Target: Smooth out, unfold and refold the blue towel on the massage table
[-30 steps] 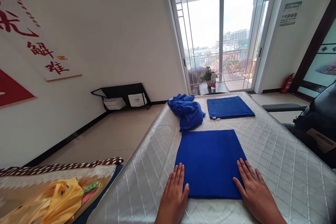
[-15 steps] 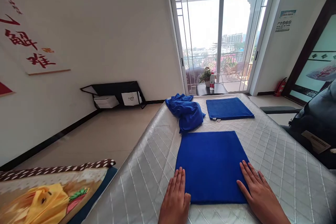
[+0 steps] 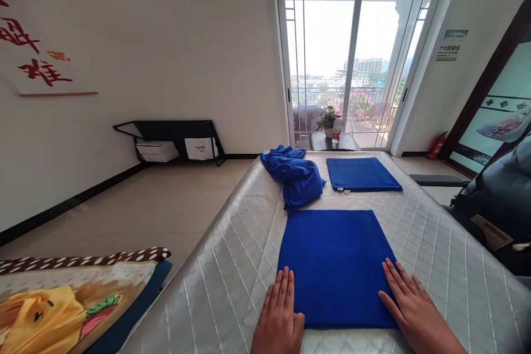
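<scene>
A folded blue towel [image 3: 338, 271] lies flat on the silver quilted mattress [image 3: 232, 282] in front of me. My left hand [image 3: 280, 310] rests palm down on its left edge, fingers stretched out and pointing away from me. On the right edge lies my right hand [image 3: 410, 301], flat, with the thumb held apart from the fingers. Beyond this towel, a crumpled blue towel [image 3: 301, 177] sits in a loose heap at the left. Another blue towel [image 3: 363, 173], folded flat with small white tags at its near edge, is at the far right.
Past the mattress's far end stands a small dark table [image 3: 319, 142] with a potted plant [image 3: 327, 120] and a bottle [image 3: 336, 130]. A patterned cloth [image 3: 45, 310] is at lower left. A dark bag [image 3: 489, 227] sits at right. Against the wall is a black rack [image 3: 174, 130].
The view has shifted slightly. Both hands stay flat on the folded towel's side edges, and the towels look unchanged.
</scene>
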Action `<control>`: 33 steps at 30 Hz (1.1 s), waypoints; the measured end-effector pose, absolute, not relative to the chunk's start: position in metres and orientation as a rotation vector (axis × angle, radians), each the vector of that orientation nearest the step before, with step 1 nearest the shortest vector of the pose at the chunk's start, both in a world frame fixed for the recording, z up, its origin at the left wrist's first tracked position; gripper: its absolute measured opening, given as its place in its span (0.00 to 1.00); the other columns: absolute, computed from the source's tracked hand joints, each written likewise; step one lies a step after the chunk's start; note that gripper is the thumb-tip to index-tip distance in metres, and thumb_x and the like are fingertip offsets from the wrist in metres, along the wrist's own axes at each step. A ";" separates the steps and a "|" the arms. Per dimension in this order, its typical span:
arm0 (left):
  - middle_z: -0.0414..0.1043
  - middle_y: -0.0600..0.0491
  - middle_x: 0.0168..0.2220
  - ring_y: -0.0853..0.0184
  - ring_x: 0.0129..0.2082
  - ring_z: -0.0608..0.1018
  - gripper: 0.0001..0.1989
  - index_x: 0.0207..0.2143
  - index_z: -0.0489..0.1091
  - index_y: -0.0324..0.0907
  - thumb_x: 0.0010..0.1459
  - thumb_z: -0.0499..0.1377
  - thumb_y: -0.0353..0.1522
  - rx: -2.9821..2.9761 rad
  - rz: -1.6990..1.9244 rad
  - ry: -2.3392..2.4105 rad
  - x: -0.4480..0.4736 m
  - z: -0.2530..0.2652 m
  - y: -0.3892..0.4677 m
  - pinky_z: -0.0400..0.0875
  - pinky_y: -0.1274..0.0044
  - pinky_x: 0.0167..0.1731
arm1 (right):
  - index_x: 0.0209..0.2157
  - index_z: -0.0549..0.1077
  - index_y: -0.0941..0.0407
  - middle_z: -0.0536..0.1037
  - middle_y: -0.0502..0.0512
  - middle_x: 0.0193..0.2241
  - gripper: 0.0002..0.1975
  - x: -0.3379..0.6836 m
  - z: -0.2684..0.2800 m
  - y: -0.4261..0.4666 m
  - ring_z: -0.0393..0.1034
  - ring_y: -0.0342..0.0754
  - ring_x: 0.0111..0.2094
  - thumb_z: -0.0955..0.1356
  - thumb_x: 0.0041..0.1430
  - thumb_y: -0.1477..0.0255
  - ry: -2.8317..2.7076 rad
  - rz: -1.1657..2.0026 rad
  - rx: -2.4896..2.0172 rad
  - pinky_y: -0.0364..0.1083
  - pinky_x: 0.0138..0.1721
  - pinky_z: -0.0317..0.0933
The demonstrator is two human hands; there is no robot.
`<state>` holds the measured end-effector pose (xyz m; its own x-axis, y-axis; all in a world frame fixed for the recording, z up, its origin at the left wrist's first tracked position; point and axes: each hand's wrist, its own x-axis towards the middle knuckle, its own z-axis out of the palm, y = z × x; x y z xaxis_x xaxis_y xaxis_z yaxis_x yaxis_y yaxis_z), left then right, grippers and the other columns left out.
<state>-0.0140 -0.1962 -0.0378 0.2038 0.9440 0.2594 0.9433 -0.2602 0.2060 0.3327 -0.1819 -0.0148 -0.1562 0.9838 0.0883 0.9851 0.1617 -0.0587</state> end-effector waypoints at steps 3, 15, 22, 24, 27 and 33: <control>0.38 0.51 0.70 0.57 0.68 0.54 0.40 0.69 0.28 0.43 0.60 0.49 0.29 2.437 0.518 1.911 -0.014 -0.039 -0.196 0.57 0.62 0.64 | 0.66 0.56 0.50 0.52 0.49 0.68 0.33 0.334 0.004 -0.168 0.41 0.54 0.69 0.51 0.67 0.50 -2.404 -0.022 -1.924 0.61 0.67 0.42; 0.39 0.57 0.70 0.55 0.68 0.55 0.51 0.69 0.28 0.56 0.50 0.51 0.20 2.579 0.539 1.744 -0.008 -0.015 -0.197 0.60 0.58 0.62 | 0.69 0.45 0.63 0.44 0.60 0.70 0.39 0.303 0.007 -0.084 0.32 0.52 0.70 0.48 0.67 0.50 -2.177 0.091 -2.033 0.58 0.68 0.30; 0.42 0.57 0.71 0.57 0.68 0.56 0.46 0.70 0.31 0.56 0.55 0.48 0.20 2.643 0.608 1.751 0.004 0.005 -0.206 0.60 0.60 0.63 | 0.69 0.43 0.61 0.41 0.58 0.70 0.39 0.313 0.007 -0.093 0.31 0.51 0.70 0.47 0.67 0.49 -2.205 0.202 -2.010 0.58 0.68 0.27; 0.43 0.55 0.71 0.57 0.68 0.56 0.42 0.70 0.30 0.54 0.60 0.47 0.23 2.678 0.583 1.718 0.014 0.017 -0.206 0.61 0.61 0.62 | 0.69 0.43 0.61 0.41 0.58 0.70 0.39 0.314 0.010 -0.093 0.30 0.51 0.70 0.47 0.67 0.49 -2.209 0.231 -2.017 0.58 0.68 0.26; 0.43 0.52 0.71 0.58 0.68 0.55 0.38 0.70 0.29 0.50 0.65 0.48 0.29 2.776 0.458 1.535 0.045 0.045 -0.197 0.60 0.62 0.63 | 0.69 0.43 0.61 0.41 0.58 0.70 0.38 0.317 0.012 -0.092 0.31 0.51 0.70 0.48 0.68 0.50 -2.219 0.255 -2.022 0.59 0.68 0.26; 0.41 0.49 0.71 0.65 0.70 0.48 0.34 0.70 0.34 0.41 0.70 0.45 0.44 2.898 0.337 1.006 0.131 0.079 -0.138 0.49 0.69 0.67 | 0.69 0.47 0.60 0.41 0.59 0.70 0.32 0.322 0.007 -0.092 0.30 0.54 0.70 0.50 0.69 0.59 -2.329 0.170 -1.976 0.61 0.67 0.29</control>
